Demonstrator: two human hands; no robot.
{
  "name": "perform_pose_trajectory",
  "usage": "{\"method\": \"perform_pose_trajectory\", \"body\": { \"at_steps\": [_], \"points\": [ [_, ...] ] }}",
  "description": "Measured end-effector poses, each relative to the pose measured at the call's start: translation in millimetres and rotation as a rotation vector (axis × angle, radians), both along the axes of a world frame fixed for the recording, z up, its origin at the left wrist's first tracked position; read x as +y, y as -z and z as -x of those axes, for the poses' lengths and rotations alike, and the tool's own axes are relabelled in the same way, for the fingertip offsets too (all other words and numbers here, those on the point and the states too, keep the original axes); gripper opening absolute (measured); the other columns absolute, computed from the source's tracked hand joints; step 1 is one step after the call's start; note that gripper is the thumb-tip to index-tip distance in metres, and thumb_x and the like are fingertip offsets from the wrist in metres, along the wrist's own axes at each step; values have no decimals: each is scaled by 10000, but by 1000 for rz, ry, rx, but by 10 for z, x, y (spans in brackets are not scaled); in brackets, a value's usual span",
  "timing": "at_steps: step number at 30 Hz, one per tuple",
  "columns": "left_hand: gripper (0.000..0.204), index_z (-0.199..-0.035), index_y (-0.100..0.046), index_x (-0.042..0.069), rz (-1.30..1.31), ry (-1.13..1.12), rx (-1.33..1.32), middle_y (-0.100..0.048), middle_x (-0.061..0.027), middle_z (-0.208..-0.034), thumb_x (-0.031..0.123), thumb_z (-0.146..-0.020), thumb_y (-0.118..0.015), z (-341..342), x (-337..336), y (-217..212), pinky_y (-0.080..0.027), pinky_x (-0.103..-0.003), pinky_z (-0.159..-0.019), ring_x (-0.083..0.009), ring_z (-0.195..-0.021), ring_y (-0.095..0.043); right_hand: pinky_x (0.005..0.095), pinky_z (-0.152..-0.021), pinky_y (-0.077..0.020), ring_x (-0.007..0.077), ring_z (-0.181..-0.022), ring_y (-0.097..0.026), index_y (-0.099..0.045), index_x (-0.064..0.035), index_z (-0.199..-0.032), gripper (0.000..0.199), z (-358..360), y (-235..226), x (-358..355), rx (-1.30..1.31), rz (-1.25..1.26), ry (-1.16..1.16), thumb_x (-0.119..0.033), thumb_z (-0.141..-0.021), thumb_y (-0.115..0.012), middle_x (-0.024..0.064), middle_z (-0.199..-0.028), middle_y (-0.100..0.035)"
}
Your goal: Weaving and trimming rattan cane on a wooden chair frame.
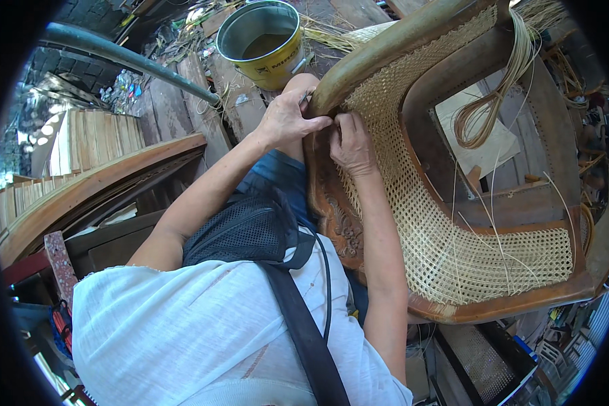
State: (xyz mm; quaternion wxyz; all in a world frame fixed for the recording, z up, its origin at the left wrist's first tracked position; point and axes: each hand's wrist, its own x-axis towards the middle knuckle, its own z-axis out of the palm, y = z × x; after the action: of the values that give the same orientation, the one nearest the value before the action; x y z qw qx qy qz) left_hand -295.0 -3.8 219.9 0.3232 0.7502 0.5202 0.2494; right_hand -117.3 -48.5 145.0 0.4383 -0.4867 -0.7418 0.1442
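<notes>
A carved wooden chair frame [348, 230] with woven cane webbing [419, 210] lies tilted against my lap. At its curved wooden rail, my left hand [285, 120] is closed, the thumb reaching along the edge toward the other hand. What its fingers hold is hidden. My right hand [354, 145] pinches at the border where cane meets wood, fingertips bent inward and close to the left thumb. Any strand between them is too small to make out. Loose cane strands [499, 237] stick up from the lower woven panel.
A bundle of cane strands [484, 122] hangs over the frame's opening. Beyond my knee stands a yellow bucket [272, 68] with liquid inside. A metal pipe [132, 59] crosses the upper left. Curved wooden furniture [101, 186] is at my left, and a dark cane-panelled piece [484, 362] lies lower right.
</notes>
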Motion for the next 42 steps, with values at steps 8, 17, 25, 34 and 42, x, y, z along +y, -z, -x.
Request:
{"method": "perform_pose_trajectory", "body": {
  "at_steps": [8,17,25,34,42],
  "points": [
    [561,-1084,-673,75,82,-33,110,-674,-191,-849,439,-672,-786,-9,47,34,-526,-397,-751,-319,-813,-679,455,-735,-486,384,-852,-567,-543,-29,-1026,170,77,152,-6,9,-53,92,-36,-865,-596,182,-924,-553],
    [547,-1141,-654,125,17,-105,160,-684,-203,-911,366,-659,-748,-146,10,-47,-531,-424,-807,-367,-883,-665,434,-719,-524,357,-861,-605,-551,-45,-997,151,52,90,-51,11,-57,144,-39,-859,-612,166,-945,-584],
    [493,-989,-661,19,123,57,200,-657,-222,-819,357,-640,-745,8,87,-136,-523,-426,-738,-367,-802,-663,456,-623,-522,374,-705,-618,-578,-45,-868,75,51,-108,-11,13,51,165,-55,-807,-621,172,-786,-601],
    [518,-991,-628,13,91,73,164,-588,-175,-753,367,-638,-766,62,107,-15,-491,-414,-676,-323,-725,-609,356,-627,-514,291,-707,-664,-681,-9,-882,90,62,-348,0,119,391,201,-84,-834,-671,173,-809,-680],
    [615,-1110,-614,36,61,94,119,-583,-157,-753,393,-643,-795,80,121,75,-490,-409,-697,-314,-732,-609,263,-655,-477,84,-687,-587,-706,20,-874,135,-11,-53,0,738,674,157,-101,-817,-724,45,-753,-686]
  ]
}}
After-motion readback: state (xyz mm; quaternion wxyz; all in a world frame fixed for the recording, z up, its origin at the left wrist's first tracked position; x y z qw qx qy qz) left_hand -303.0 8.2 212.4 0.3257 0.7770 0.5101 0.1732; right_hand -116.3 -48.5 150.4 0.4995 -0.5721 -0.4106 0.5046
